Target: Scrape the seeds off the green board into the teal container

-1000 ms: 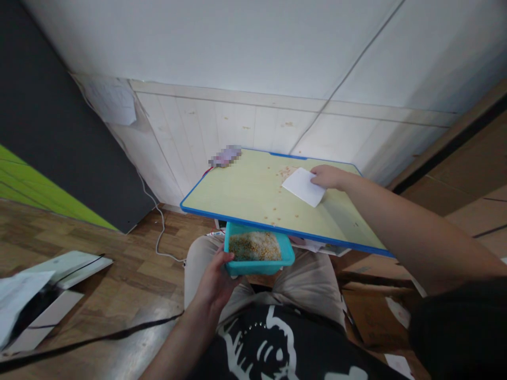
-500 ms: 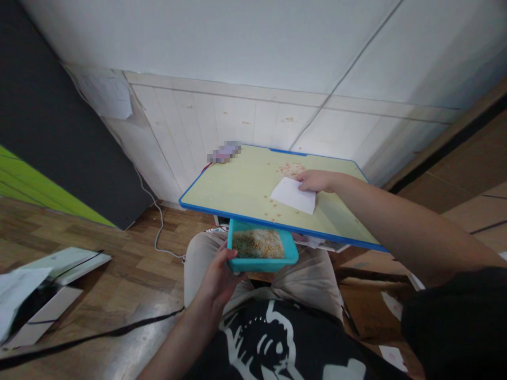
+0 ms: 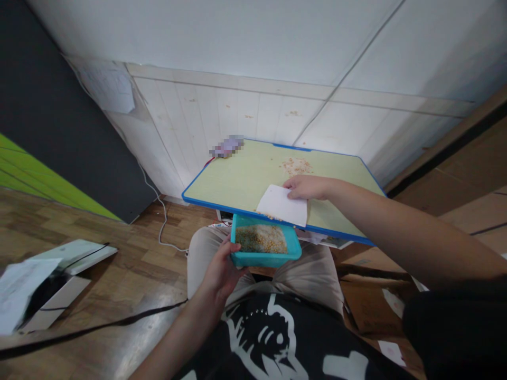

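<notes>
My left hand [image 3: 219, 269] grips a teal plastic tray [image 3: 264, 257] full of yellow and white grains, held just under the near edge of a small blue-rimmed yellow table [image 3: 241, 177]. My right hand [image 3: 307, 186] pinches a white card [image 3: 282, 205] and holds it on the tabletop at that near edge, right above the tray. A few grains lie along the card's front edge. A small pile of grains [image 3: 296, 165] rests near the table's far side.
A white panelled wall stands behind the table. A white cable [image 3: 158, 208] runs down to the wooden floor at left. A white box with papers [image 3: 47, 277] lies on the floor at far left. Cardboard [image 3: 364, 301] lies at right.
My right hand has dragged the white card from the table's middle right toward the near edge, pushing grains along. The tray in my left hand stays under the edge, shifted slightly right.
</notes>
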{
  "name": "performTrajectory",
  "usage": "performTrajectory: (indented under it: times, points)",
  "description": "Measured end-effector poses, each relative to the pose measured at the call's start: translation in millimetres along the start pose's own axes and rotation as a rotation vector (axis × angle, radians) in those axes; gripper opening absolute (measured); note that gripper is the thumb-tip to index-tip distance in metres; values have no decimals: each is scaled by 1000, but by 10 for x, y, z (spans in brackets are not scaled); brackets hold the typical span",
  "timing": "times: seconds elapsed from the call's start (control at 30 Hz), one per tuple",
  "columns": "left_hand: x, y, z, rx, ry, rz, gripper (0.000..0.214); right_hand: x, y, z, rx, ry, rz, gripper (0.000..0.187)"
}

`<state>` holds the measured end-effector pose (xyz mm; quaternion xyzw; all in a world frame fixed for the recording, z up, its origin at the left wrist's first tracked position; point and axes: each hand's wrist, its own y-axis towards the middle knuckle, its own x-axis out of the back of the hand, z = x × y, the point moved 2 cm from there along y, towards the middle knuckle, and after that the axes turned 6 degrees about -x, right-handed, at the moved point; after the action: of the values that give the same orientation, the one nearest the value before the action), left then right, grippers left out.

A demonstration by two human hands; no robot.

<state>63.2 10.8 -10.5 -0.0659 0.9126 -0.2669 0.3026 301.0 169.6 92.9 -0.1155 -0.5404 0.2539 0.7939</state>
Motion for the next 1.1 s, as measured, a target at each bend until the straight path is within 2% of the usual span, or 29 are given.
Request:
performTrajectory:
  times: [0.23, 0.37, 0.47, 0.53, 0.7, 0.83, 0.93, 1.1]
  points:
    - [-4, -6, -8, -5, 6, -7, 51, -70, -212, 303, 127, -138, -25, 22]
    - [-34, -21, -30, -10, 2, 4, 48, 139, -259, 338, 194, -207, -154, 22]
    - [-16, -4, -26, -23, -9, 22, 50, 313, -187, 322, 165, -224, -236, 25]
    - [18, 17, -13, -26, -16, 18, 50, 355, -90, 331, 127, -246, -248, 26]
    - [83, 50, 9, -31, -23, 9, 48, 252, 195, 447, 85, -290, -199, 29]
    - [100, 43, 2, -32, -26, -1, 51, 145, 324, 514, 113, -151, -40, 32]
    - [101, 24, -15, -27, -19, -19, 52, 87, 345, 510, 148, -76, 64, 30]
    - [75, -7, -44, -21, -18, -28, 51, -4, 247, 508, 231, -82, 106, 23]
